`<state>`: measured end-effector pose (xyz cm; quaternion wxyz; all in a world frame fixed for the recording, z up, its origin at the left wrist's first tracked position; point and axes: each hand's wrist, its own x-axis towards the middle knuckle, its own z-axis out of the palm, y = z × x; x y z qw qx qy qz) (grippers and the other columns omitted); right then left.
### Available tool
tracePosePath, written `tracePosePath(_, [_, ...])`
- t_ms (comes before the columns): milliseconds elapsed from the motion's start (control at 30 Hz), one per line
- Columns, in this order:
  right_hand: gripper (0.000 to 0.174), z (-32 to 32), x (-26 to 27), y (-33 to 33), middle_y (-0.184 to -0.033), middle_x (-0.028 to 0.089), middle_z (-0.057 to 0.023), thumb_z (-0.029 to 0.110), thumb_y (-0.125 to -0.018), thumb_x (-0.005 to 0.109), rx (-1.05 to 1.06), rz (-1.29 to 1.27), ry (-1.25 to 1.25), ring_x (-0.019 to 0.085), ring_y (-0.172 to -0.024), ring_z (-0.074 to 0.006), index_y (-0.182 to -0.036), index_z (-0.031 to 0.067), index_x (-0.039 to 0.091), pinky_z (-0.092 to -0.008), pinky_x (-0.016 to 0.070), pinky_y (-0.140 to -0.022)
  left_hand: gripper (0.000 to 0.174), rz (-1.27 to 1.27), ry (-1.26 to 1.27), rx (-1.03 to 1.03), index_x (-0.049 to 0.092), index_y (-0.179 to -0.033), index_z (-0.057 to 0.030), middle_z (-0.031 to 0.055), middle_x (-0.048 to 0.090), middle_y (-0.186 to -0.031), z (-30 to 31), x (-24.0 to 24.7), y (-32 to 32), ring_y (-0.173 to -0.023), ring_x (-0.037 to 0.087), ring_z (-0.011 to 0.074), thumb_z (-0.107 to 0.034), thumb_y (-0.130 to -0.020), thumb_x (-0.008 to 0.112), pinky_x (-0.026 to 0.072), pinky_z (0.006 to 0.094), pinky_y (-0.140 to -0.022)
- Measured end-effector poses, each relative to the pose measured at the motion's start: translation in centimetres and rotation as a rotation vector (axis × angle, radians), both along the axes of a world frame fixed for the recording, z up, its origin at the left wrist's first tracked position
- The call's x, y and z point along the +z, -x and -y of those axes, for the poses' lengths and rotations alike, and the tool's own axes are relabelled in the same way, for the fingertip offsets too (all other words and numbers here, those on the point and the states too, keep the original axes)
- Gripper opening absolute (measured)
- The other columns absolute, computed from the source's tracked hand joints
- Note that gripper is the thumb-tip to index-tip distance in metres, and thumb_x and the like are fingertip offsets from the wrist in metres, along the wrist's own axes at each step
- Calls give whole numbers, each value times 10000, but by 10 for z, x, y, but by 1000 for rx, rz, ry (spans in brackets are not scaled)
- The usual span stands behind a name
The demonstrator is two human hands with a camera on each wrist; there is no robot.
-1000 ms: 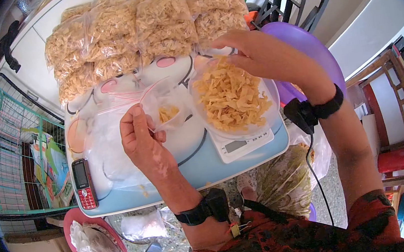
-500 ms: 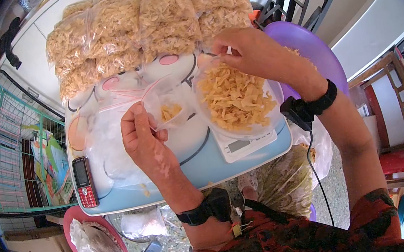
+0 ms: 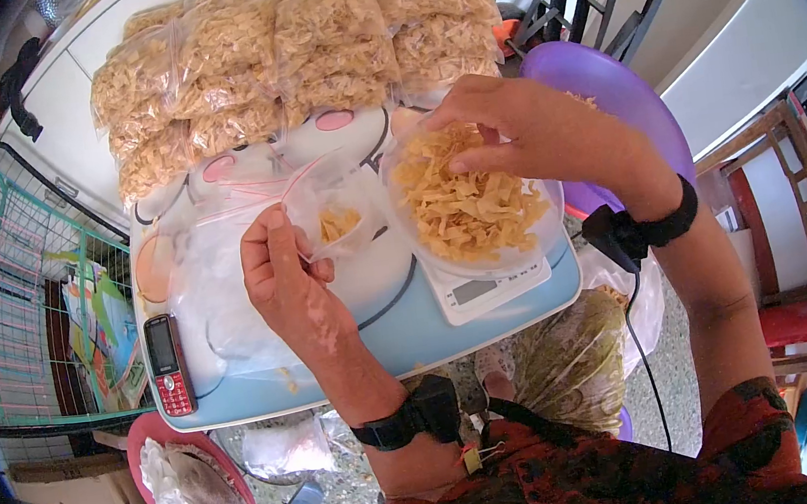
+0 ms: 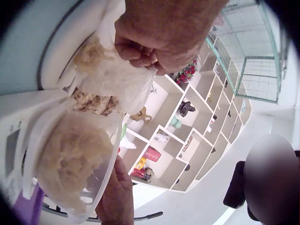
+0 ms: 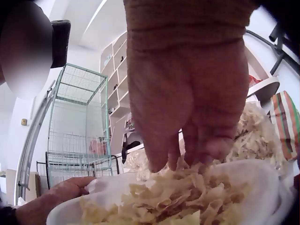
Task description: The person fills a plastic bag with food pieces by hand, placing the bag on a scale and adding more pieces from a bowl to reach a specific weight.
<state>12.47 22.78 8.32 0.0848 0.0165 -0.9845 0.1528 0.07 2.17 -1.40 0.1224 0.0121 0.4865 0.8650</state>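
Note:
Between its thumb and fingers my left hand (image 3: 286, 281) pinches the edge of a clear zip bag (image 3: 346, 180). Several yellowish flakes lie low in the bag, whose mouth stands partly open toward the bowl. A white plastic bowl (image 5: 255, 176) heaped with pale dried flakes (image 3: 469, 209) rests on a white kitchen scale (image 3: 508, 284). Over the bowl's far side is my right hand (image 3: 540, 129), its thumb and fingers spread apart. In the right wrist view its fingers point down, fingertips right at the top of the heap.
Stacked bags of flakes (image 3: 238, 56) line the table's back. More clear bags (image 3: 225, 274) lie flat on the left, beside a red mobile phone (image 3: 168, 367). A purple basin (image 3: 648, 111) stands right of the table, and a wire cage (image 3: 36, 297) on the left.
My right hand was at the bowl's far edge, then bent its fingers above the flakes; now they are spread and lower over the heap. The left hand and its bag stay in place.

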Motion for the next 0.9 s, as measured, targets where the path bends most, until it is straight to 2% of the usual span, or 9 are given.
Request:
tracePosePath(67, [347,-2,-6,2,-995,595,-123,162,-828,658,25,-31,-41,611,-880,-308,-1151,56,583,-379,486,-752,151,-1,7,3,624,-987,-73,-50,466,-679,0,1,0,-504,360,22,-191,-896,651,261,173,-406])
tracePosePath(167, [362,4,-1,5,-993,592,-134,158,-808,660,-18,57,-137,603,-900,-342,-1149,61,584,-396,486,-762,152,-10,-3,1,624,-988,-75,-52,465,-679,0,-2,1,-511,367,22,-190,-894,655,262,172,-408])
tracePosePath(367, [344,7,-2,10,-946,591,-135,137,-790,662,-59,106,-253,601,-886,-334,-1117,53,599,-407,482,-751,148,4,-15,2,624,-970,-86,-56,457,-669,0,1,1,-515,364,23,-198,-883,667,263,179,-415])
tracePosePath(467, [297,4,-3,6,-905,595,-127,107,-799,656,-27,13,-168,600,-845,-320,-1086,46,614,-384,481,-716,145,16,-13,15,623,-961,-92,-58,452,-666,2,2,1,-512,348,22,-201,-879,673,255,179,-420])
tracePosePath(567, [207,-1,2,-4,-889,614,-132,187,-850,611,5,-152,-78,625,-802,-312,-985,29,621,-414,500,-697,141,12,-24,12,625,-959,-95,-60,446,-664,3,2,2,-510,331,22,-199,-878,674,242,178,-419])
tracePosePath(667, [197,15,24,-21,-839,626,-77,184,-886,621,-223,-112,194,625,-742,-192,-1005,27,622,-323,499,-653,133,18,-22,8,626,-957,-96,-62,443,-662,3,1,2,-511,325,20,-197,-882,671,235,177,-417])
tracePosePath(767, [155,11,17,-30,-812,630,-28,175,-915,617,-322,-88,621,605,-723,-99,-976,33,627,-243,489,-644,129,18,-15,10,628,-959,-96,-62,445,-667,2,0,2,-514,332,19,-198,-889,665,237,173,-414])
tracePosePath(867, [138,8,15,-37,-841,640,-48,99,-942,566,-245,-77,878,604,-727,-90,-1043,14,608,-208,487,-642,129,15,-6,19,629,-963,-94,-61,449,-674,1,1,1,-515,341,21,-198,-894,659,241,171,-414])
tracePosePath(900, [148,10,14,-38,-850,644,-59,102,-945,562,-279,-109,1003,614,-738,-101,-1052,9,607,-213,499,-647,131,13,-7,18,630,-965,-94,-61,450,-675,1,1,1,-515,343,21,-199,-893,660,242,171,-414])
